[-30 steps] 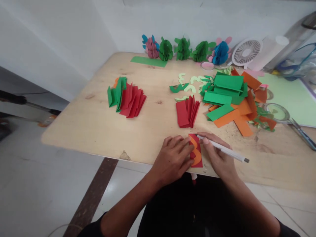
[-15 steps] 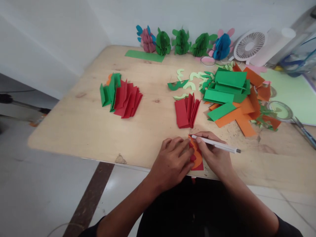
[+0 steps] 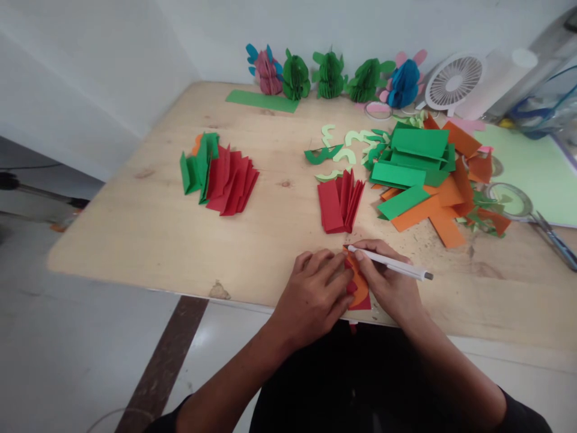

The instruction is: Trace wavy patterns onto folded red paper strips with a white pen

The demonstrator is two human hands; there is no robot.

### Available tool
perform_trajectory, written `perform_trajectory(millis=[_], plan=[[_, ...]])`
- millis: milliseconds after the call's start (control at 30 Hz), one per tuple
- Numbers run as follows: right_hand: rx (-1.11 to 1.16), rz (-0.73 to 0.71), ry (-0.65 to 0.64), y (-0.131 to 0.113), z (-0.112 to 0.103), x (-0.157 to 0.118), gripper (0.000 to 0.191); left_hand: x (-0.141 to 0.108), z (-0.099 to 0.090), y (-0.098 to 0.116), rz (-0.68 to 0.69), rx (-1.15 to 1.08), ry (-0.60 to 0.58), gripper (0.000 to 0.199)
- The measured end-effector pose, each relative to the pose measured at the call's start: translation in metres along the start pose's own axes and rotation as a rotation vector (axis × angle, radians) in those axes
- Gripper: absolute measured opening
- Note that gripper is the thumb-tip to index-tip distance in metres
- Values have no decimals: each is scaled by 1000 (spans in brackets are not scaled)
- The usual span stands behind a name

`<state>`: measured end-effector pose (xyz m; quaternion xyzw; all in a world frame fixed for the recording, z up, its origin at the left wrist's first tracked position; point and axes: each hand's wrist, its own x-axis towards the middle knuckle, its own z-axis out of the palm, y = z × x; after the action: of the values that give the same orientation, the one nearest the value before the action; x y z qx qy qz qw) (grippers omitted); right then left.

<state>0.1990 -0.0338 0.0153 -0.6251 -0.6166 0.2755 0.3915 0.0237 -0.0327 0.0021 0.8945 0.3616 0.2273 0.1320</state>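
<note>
My right hand [image 3: 391,281] is closed around a white pen [image 3: 392,262], whose tip touches the upper end of an orange curved paper shape [image 3: 359,291]. That shape lies on a red paper piece [image 3: 364,305] at the table's front edge. Fingers spread, my left hand [image 3: 318,294] rests flat over the left side of both papers and covers part of them. Just beyond my hands stands a bundle of folded red paper [image 3: 336,205].
Folded red papers [image 3: 232,180] and green papers [image 3: 201,165] stand at left. On the right lie green folded strips [image 3: 419,144], orange strips [image 3: 444,204], tape [image 3: 511,201] and scissors [image 3: 556,240]. Paper figures [image 3: 331,75] and a white fan [image 3: 455,83] line the wall.
The pen's rear end has swung slightly left and my right hand has shifted a little. My left hand stays on the papers. The whole view has moved slightly.
</note>
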Motion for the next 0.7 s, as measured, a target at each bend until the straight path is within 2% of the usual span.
perform_trajectory(millis=[700], plan=[[-50,-61,19,3,-4,-7,11,0,0,0,4,-10,10,29]])
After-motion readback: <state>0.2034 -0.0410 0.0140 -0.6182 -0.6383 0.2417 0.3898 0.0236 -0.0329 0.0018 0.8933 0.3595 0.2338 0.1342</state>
